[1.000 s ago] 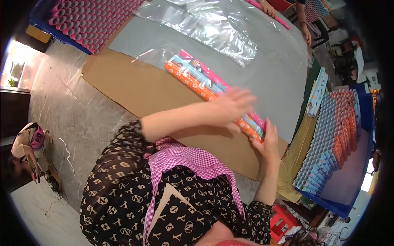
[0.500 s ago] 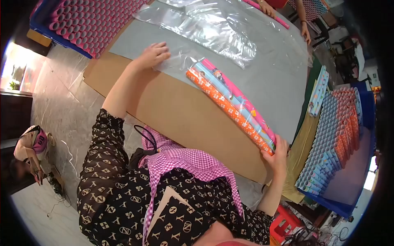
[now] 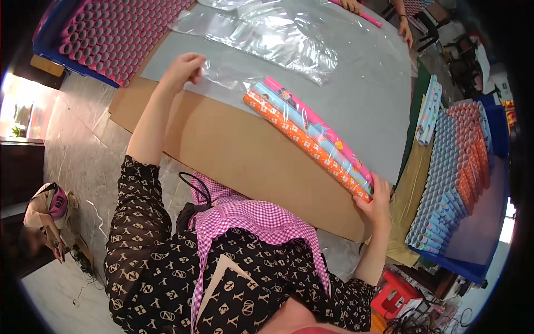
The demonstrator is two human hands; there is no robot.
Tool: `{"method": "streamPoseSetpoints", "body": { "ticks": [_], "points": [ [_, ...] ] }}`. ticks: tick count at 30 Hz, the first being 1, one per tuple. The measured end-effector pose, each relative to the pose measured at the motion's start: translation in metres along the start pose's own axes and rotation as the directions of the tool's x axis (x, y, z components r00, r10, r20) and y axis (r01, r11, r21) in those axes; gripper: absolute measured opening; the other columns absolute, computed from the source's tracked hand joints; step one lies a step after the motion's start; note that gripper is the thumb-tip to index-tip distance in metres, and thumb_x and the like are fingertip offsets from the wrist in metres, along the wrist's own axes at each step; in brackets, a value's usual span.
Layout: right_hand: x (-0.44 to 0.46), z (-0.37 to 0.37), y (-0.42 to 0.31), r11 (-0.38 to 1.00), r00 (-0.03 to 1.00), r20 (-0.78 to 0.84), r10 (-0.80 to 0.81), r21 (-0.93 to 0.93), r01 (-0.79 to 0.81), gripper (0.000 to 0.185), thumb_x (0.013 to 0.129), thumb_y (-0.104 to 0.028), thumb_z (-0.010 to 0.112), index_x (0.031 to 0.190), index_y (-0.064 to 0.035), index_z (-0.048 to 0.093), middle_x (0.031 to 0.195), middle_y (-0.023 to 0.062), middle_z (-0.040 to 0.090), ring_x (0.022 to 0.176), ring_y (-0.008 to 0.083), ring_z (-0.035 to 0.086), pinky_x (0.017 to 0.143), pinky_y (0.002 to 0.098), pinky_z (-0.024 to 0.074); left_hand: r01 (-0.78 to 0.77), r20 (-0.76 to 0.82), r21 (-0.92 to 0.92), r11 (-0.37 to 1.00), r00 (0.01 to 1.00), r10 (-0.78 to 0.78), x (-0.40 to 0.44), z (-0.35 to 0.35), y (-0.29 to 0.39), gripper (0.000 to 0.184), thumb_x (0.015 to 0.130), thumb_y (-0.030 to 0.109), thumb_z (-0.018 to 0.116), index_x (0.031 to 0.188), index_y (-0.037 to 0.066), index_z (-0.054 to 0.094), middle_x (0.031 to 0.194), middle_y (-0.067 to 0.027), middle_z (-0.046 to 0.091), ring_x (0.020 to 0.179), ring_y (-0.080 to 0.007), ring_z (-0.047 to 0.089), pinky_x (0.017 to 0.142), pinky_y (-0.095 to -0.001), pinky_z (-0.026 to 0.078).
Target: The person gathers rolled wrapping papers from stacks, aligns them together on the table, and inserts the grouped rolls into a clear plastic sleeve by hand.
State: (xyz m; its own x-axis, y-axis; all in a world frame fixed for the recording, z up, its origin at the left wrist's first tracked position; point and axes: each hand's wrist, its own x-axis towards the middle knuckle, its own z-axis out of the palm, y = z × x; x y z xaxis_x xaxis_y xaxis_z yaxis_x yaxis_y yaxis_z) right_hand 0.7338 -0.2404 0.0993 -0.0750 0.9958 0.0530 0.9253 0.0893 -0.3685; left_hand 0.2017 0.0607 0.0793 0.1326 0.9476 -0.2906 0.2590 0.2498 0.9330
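Observation:
Three wrapping paper rolls, orange, light blue and pink (image 3: pixel 311 139), lie side by side at a slant inside a clear plastic sleeve (image 3: pixel 225 78). The sleeve's loose end reaches past the rolls toward the left. My left hand (image 3: pixel 185 72) is closed with curled fingers on that loose end. At the lower right end of the rolls, my right hand (image 3: pixel 376 201) wraps round them, thumb on the near side and fingers on the far side. Above the rolls lies a stack of clear plastic sleeves (image 3: pixel 272 42) on the grey table covering (image 3: pixel 367 100).
A blue crate (image 3: pixel 72 68) of pink rolls stands at upper left. Another blue crate (image 3: pixel 473 273) at right holds blue and orange rolls. Brown cardboard (image 3: pixel 245 161) covers the near table edge. Across the table are another person's hands (image 3: pixel 351 5). A red stool (image 3: pixel 392 295) is lower right.
My left hand has moved left and its fingers have curled closed on the sleeve's end. The rolls have shifted slightly left and up in view, still held by my right hand.

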Motion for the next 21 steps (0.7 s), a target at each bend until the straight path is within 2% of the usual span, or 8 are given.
{"method": "streamPoseSetpoints", "body": {
  "ticks": [3,5,6,8,12,16,18,21],
  "points": [
    [-0.001,0.002,0.004,1.0,1.0,0.007,0.006,0.012,-0.006,0.081,0.061,-0.02,0.082,0.131,0.0002,0.047,0.115,0.02,0.056,0.106,0.0374,0.051,0.092,0.0456,0.0436,-0.043,-0.123,-0.17,0.984,0.992,0.023,0.019,-0.034,-0.026,0.028,0.096,0.025,0.058,0.111,0.001,0.061,0.071,-0.0011,0.057,0.061,-0.0112,0.056,0.054,-0.0279,0.046],
    [-0.002,0.001,0.003,1.0,1.0,0.011,0.011,0.005,-0.011,0.081,0.061,-0.019,0.082,0.131,0.0002,0.047,0.116,0.0202,0.056,0.106,0.0374,0.051,0.092,0.0457,0.0437,-0.177,-0.473,-0.423,0.889,0.88,-0.05,0.036,-0.053,-0.046,0.032,0.094,0.024,0.06,0.114,0.0,0.06,0.087,-0.0084,0.063,0.069,-0.0135,0.059,0.061,-0.0276,0.048],
    [-0.001,0.001,0.003,1.0,1.0,0.013,0.009,0.0,-0.009,0.081,0.061,-0.018,0.082,0.131,0.0002,0.047,0.116,0.0203,0.056,0.106,0.0374,0.051,0.092,0.0457,0.0438,-0.173,-0.47,-0.425,0.889,0.881,-0.053,0.032,-0.047,-0.042,0.032,0.094,0.024,0.06,0.114,0.0,0.06,0.087,-0.0084,0.063,0.069,-0.0135,0.059,0.061,-0.0276,0.048],
    [0.0,0.002,0.003,1.0,1.0,0.005,-0.002,-0.004,0.002,0.081,0.061,-0.018,0.082,0.131,0.0001,0.047,0.116,0.0203,0.056,0.106,0.0374,0.052,0.092,0.0455,0.044,-0.433,-0.687,0.152,0.889,0.601,0.41,0.007,-0.018,-0.018,0.031,0.096,0.023,0.057,0.115,-0.001,0.06,0.094,-0.0086,0.063,0.081,-0.0131,0.06,0.069,-0.027,0.048],
    [-0.001,0.002,0.003,1.0,1.0,-0.008,-0.009,0.001,0.009,0.08,0.06,-0.016,0.082,0.131,-0.0002,0.048,0.116,0.0202,0.056,0.105,0.0372,0.052,0.091,0.0447,0.0446,-0.573,-0.127,0.244,0.782,0.781,0.611,-0.042,0.065,0.005,0.02,0.097,0.012,0.055,0.114,0.004,0.063,0.108,-0.0072,0.064,0.099,-0.0169,0.061,0.086,-0.0297,0.048],
    [0.002,0.0,0.0,0.998,0.997,-0.03,-0.071,-0.002,0.071,0.079,0.06,-0.016,0.082,0.13,-0.0004,0.048,0.114,0.0198,0.056,0.104,0.0368,0.053,0.09,0.0443,0.0447,-0.733,0.308,0.405,0.546,0.672,0.674,-0.015,0.087,-0.016,0.023,0.093,0.005,0.056,0.114,0.005,0.064,0.126,-0.0127,0.062,0.115,-0.0294,0.059,0.098,-0.0354,0.046],
    [0.002,-0.001,-0.002,0.999,0.999,-0.021,-0.046,0.014,0.047,0.079,0.061,-0.016,0.082,0.13,-0.0003,0.048,0.113,0.0194,0.056,0.103,0.0365,0.053,0.09,0.0446,0.0447,-0.716,0.344,0.532,0.452,0.671,0.657,0.015,0.065,-0.041,0.029,0.094,0.014,0.054,0.123,0.009,0.059,0.14,-0.0139,0.052,0.126,-0.0361,0.05,0.102,-0.0461,0.043],
    [0.001,-0.001,-0.001,0.999,0.999,-0.013,-0.041,-0.009,0.041,0.079,0.061,-0.017,0.082,0.13,-0.0002,0.048,0.113,0.019,0.056,0.103,0.0361,0.052,0.089,0.0444,0.0445,-0.297,0.149,0.903,0.31,0.894,0.423,0.037,0.031,-0.065,0.048,0.097,0.039,0.044,0.139,0.016,0.044,0.151,-0.0113,0.038,0.136,-0.0388,0.037,0.104,-0.056,0.036]
  ]
}}
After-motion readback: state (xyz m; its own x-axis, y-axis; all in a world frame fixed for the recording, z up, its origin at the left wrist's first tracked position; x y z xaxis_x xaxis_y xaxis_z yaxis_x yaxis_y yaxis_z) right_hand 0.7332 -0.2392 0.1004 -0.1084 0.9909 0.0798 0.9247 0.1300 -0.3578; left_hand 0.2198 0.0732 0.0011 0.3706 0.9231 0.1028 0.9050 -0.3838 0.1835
